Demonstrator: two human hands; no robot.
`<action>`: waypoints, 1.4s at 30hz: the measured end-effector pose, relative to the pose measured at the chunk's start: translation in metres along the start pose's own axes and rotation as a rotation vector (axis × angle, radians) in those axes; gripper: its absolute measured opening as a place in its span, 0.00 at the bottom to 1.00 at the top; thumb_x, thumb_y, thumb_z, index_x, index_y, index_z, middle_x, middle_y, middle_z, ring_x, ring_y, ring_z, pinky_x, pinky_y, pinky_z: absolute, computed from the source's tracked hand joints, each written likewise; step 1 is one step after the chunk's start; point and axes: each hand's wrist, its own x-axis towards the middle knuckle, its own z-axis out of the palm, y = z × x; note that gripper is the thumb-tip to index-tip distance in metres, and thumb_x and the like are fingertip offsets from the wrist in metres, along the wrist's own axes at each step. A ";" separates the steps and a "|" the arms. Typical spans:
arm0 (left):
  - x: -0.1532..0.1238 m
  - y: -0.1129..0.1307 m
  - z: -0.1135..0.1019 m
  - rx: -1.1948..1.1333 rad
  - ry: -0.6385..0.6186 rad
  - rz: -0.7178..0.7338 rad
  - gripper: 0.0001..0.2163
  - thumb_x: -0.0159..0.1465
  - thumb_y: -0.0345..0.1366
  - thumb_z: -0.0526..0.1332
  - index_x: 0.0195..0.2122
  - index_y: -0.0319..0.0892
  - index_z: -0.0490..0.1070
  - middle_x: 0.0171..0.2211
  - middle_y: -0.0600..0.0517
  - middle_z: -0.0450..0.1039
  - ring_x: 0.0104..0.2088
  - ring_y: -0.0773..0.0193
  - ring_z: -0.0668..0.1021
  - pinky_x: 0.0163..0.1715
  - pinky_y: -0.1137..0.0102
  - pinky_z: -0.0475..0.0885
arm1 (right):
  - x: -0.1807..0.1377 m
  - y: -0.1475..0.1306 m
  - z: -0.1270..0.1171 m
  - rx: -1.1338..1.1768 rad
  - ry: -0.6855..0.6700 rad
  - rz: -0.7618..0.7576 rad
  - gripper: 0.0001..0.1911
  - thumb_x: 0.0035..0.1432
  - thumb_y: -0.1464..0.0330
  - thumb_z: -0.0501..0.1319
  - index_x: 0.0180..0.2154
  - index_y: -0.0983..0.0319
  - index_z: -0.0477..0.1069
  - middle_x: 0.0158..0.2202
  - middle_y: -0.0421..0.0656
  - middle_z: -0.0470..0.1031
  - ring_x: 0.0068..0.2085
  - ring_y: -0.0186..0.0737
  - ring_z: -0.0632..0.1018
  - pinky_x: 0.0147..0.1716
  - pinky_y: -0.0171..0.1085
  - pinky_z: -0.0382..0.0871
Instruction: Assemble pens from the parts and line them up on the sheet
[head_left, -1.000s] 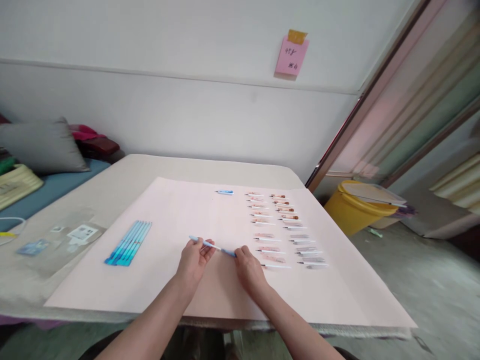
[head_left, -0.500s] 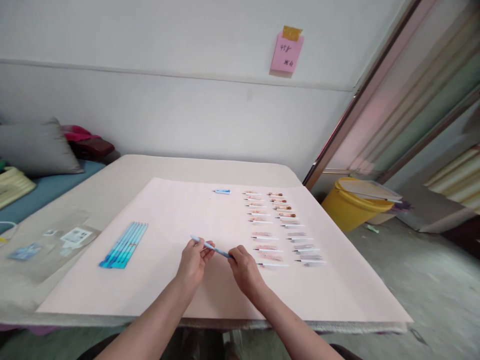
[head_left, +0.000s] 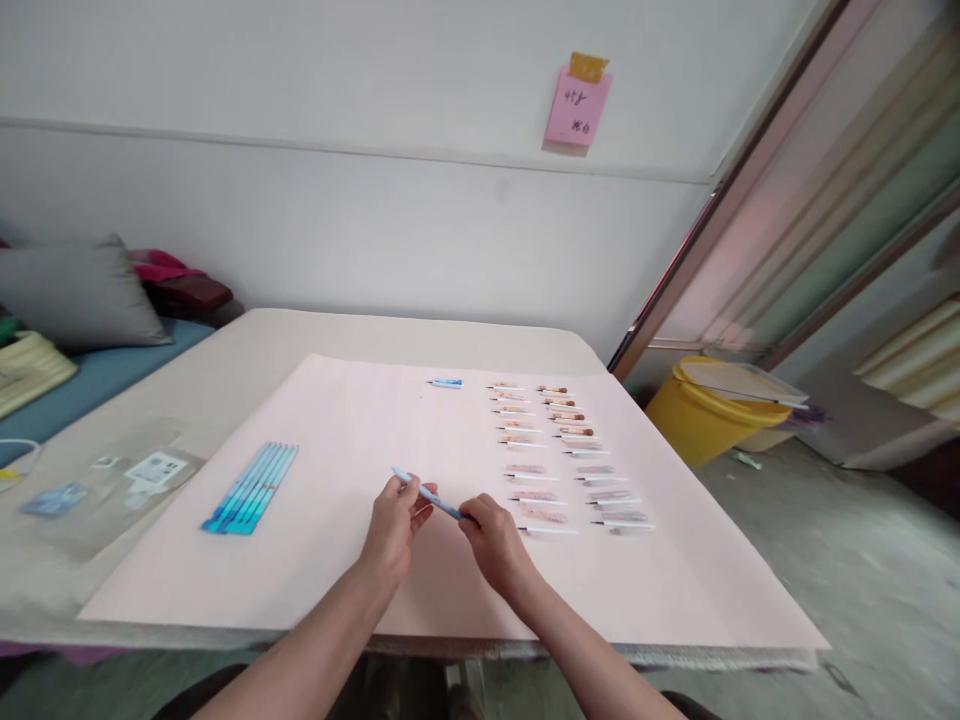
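My left hand [head_left: 394, 525] and my right hand [head_left: 493, 540] hold a thin light-blue pen [head_left: 429, 493] between them, just above a large pale pink paper sheet [head_left: 337, 580]. The left fingers pinch its upper end, the right fingers grip its lower end. A row of several blue pens [head_left: 251, 488] lies side by side on the sheet to the left. To the right lie two columns of small pen parts [head_left: 559, 455]. A single short blue piece [head_left: 447, 383] rests at the far side of the sheet.
The sheet covers a beige table [head_left: 225, 360]. Clear plastic bags with labels [head_left: 112, 480] lie at the table's left. A grey cushion [head_left: 82, 295] sits on a blue bench to the left. A yellow bucket [head_left: 709, 415] stands on the floor to the right. A pink note [head_left: 577, 105] hangs on the wall.
The two hands have drawn closer together along the blue pen, and its far end now tilts more upward. The objects on the sheet have not moved.
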 end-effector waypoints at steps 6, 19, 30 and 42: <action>-0.003 0.010 0.004 -0.004 -0.068 0.038 0.12 0.55 0.43 0.63 0.33 0.41 0.66 0.34 0.45 0.76 0.38 0.60 0.77 0.41 0.63 0.70 | 0.002 0.000 -0.001 0.291 -0.151 0.217 0.12 0.52 0.74 0.50 0.32 0.62 0.72 0.18 0.36 0.64 0.21 0.32 0.68 0.21 0.30 0.59; -0.016 0.016 0.011 0.015 -0.150 0.037 0.13 0.57 0.45 0.61 0.36 0.41 0.67 0.38 0.44 0.75 0.40 0.58 0.76 0.42 0.61 0.69 | -0.005 -0.012 -0.004 0.039 0.050 0.018 0.08 0.55 0.69 0.55 0.29 0.60 0.72 0.25 0.39 0.72 0.28 0.34 0.70 0.28 0.30 0.57; -0.011 0.016 0.007 -0.036 -0.012 0.074 0.12 0.50 0.34 0.67 0.35 0.39 0.70 0.32 0.49 0.73 0.36 0.63 0.74 0.39 0.66 0.69 | -0.008 -0.017 -0.003 0.103 -0.031 0.053 0.09 0.53 0.69 0.55 0.23 0.61 0.69 0.19 0.36 0.65 0.23 0.32 0.64 0.23 0.30 0.53; -0.010 0.017 0.005 0.024 0.012 0.110 0.10 0.51 0.37 0.67 0.33 0.40 0.71 0.30 0.51 0.71 0.34 0.66 0.73 0.37 0.69 0.67 | -0.009 -0.017 0.000 0.125 -0.043 0.066 0.10 0.53 0.68 0.54 0.21 0.61 0.66 0.18 0.35 0.61 0.23 0.31 0.62 0.23 0.30 0.52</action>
